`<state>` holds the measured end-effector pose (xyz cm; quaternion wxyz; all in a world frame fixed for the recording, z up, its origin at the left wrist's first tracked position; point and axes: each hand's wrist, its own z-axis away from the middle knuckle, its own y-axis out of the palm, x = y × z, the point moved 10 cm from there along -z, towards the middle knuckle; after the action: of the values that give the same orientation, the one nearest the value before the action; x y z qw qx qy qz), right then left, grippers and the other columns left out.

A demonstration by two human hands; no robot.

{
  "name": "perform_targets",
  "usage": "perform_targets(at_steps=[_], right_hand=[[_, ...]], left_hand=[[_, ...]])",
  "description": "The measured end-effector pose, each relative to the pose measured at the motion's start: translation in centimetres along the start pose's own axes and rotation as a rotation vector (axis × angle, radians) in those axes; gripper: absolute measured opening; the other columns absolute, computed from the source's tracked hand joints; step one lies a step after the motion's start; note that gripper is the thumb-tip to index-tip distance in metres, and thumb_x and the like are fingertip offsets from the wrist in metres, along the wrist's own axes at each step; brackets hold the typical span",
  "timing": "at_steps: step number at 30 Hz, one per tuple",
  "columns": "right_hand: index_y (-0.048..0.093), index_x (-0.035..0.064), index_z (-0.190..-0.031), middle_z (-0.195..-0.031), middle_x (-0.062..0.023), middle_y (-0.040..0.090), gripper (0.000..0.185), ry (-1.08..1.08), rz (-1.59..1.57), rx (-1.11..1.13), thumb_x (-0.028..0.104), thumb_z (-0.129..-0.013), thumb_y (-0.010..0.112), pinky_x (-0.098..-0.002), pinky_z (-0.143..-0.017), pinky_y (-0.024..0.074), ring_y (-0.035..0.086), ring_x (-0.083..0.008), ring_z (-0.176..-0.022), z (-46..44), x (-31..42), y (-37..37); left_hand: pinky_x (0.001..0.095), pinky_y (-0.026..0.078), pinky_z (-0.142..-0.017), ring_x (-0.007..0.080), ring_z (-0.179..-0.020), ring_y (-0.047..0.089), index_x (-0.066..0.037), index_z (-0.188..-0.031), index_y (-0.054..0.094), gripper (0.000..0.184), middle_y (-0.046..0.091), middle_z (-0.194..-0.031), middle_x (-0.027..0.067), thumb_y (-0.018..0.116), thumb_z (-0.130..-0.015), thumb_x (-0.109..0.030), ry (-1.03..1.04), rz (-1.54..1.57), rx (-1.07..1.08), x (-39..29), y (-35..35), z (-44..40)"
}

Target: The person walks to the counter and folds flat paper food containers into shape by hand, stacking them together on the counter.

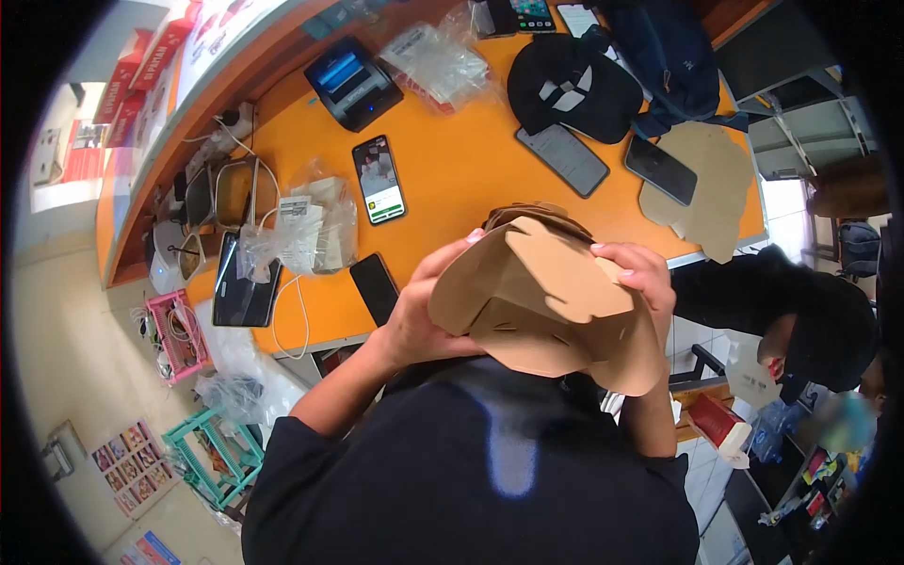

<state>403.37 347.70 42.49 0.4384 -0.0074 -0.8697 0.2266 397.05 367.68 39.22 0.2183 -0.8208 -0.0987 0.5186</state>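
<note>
Between my hands, close to my chest, is a brown cardboard food box, partly folded, with its slotted flaps standing loose and its inside showing. My left hand grips the box's left side, the thumb up near the top edge. At the right side my right hand has its fingers bent over the upper edge. More brown card shows behind the top of the box; whether it is a separate piece I cannot tell. A black phone lies on the table beside my left hand.
On the orange table lie a lit phone, a label printer, bagged packs, a black cap, and flat brown card with a phone on top. A person in black is at the right.
</note>
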Motion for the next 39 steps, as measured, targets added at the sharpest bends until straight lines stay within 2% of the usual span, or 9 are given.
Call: perform_targets(at_steps=[4, 12, 13, 16, 17, 20, 28, 33, 39], right_hand=[[0.053, 0.0124, -0.115, -0.119, -0.0210, 0.067, 0.023, 0.116, -0.168, -0.123, 0.020, -0.096, 0.063, -0.0407, -0.099, 0.0453, 0.059, -0.0322, -0.113, 0.7, -2.2, 0.1], [0.043, 0.0099, -0.127, -0.122, -0.0250, 0.062, 0.043, 0.020, 0.138, 0.136, 0.016, -0.092, 0.068, -0.0443, -0.100, 0.0455, 0.059, -0.0340, -0.114, 0.7, -1.0, 0.8], [0.046, 0.0115, -0.116, -0.123, -0.0212, 0.064, 0.038, 0.054, 0.140, 0.137, 0.023, -0.091, 0.071, -0.0414, -0.100, 0.0427, 0.056, -0.0328, -0.114, 0.4, -0.7, 1.0], [0.044, 0.0121, -0.117, -0.121, -0.0184, 0.065, 0.041, -0.004, 0.139, 0.209, 0.020, -0.088, 0.072, -0.0442, -0.097, 0.0403, 0.057, -0.0316, -0.110, 0.2, 0.2, 1.8], [0.043, 0.0121, -0.117, -0.121, -0.0174, 0.066, 0.043, -0.024, 0.180, 0.245, 0.019, -0.086, 0.073, -0.0447, -0.097, 0.0392, 0.058, -0.0306, -0.108, 0.0, 0.7, 2.1], [0.042, 0.0116, -0.118, -0.119, -0.0151, 0.067, 0.048, -0.049, 0.220, 0.290, 0.018, -0.082, 0.074, -0.0459, -0.097, 0.0366, 0.058, -0.0280, -0.103, -0.2, 1.6, 2.8], [0.052, 0.0135, -0.116, -0.114, -0.0079, 0.062, 0.042, 0.056, 0.200, 0.291, 0.014, -0.079, 0.072, -0.0501, -0.104, 0.0349, 0.055, -0.0278, -0.108, 0.3, 0.6, 3.0], [0.058, 0.0160, -0.113, -0.110, -0.0017, 0.059, 0.034, 0.054, 0.281, 0.284, 0.016, -0.081, 0.070, -0.0473, -0.104, 0.0354, 0.049, -0.0250, -0.113, 0.3, -0.1, 2.9], [0.057, 0.0146, -0.117, -0.112, -0.0034, 0.057, 0.039, 0.126, 0.322, 0.347, 0.016, -0.080, 0.071, -0.0477, -0.104, 0.0355, 0.048, -0.0258, -0.113, -0.3, -0.9, 3.0]], left_hand=[[0.0463, 0.048, -0.105, 0.0400, -0.129, 0.054, -0.005, -0.109, 0.061, 0.055, 0.044, -0.146, 0.0275, 0.093, -0.066, -0.019, 0.058, -0.141, 0.006, -0.6, -0.4, 0.1], [0.0489, 0.050, -0.104, 0.0438, -0.126, 0.054, -0.003, -0.111, 0.060, 0.055, 0.049, -0.136, 0.0245, 0.090, -0.069, -0.021, 0.155, -0.083, -0.146, -0.7, -1.1, 0.7], [0.0505, 0.046, -0.107, 0.0438, -0.130, 0.051, -0.003, -0.121, 0.056, 0.065, 0.046, -0.140, 0.0253, 0.091, -0.070, -0.025, 0.080, -0.012, -0.107, 0.0, -0.8, 0.7], [0.0501, 0.042, -0.110, 0.0422, -0.133, 0.048, -0.003, -0.134, 0.047, 0.084, 0.043, -0.145, 0.0248, 0.092, -0.068, -0.028, 0.036, 0.435, -0.370, 1.0, -2.4, 0.0], [0.0500, 0.040, -0.110, 0.0405, -0.133, 0.048, -0.004, -0.142, 0.038, 0.098, 0.043, -0.146, 0.0246, 0.093, -0.066, -0.031, 0.039, 0.379, -0.217, 0.5, -2.7, -1.1], [0.0498, 0.041, -0.109, 0.0392, -0.130, 0.050, -0.004, -0.141, 0.039, 0.095, 0.044, -0.144, 0.0245, 0.093, -0.066, -0.029, 0.217, 0.253, -0.093, -0.2, -2.2, -2.1], [0.0568, 0.043, -0.106, 0.0451, -0.126, 0.052, -0.013, -0.136, 0.044, 0.063, 0.053, -0.132, 0.0226, 0.077, -0.083, -0.013, 0.166, 0.058, 0.099, 0.2, -2.1, -2.5], [0.0576, 0.041, -0.108, 0.0457, -0.127, 0.051, -0.015, -0.135, 0.044, 0.061, 0.051, -0.132, 0.0222, 0.077, -0.084, -0.012, 0.113, 0.296, 0.163, 1.1, -1.8, -2.5], [0.0580, 0.041, -0.107, 0.0489, -0.128, 0.048, -0.013, -0.140, 0.042, 0.089, 0.047, -0.134, 0.0258, 0.081, -0.073, -0.056, 0.086, 0.314, 0.112, 1.9, -1.8, -3.1]])
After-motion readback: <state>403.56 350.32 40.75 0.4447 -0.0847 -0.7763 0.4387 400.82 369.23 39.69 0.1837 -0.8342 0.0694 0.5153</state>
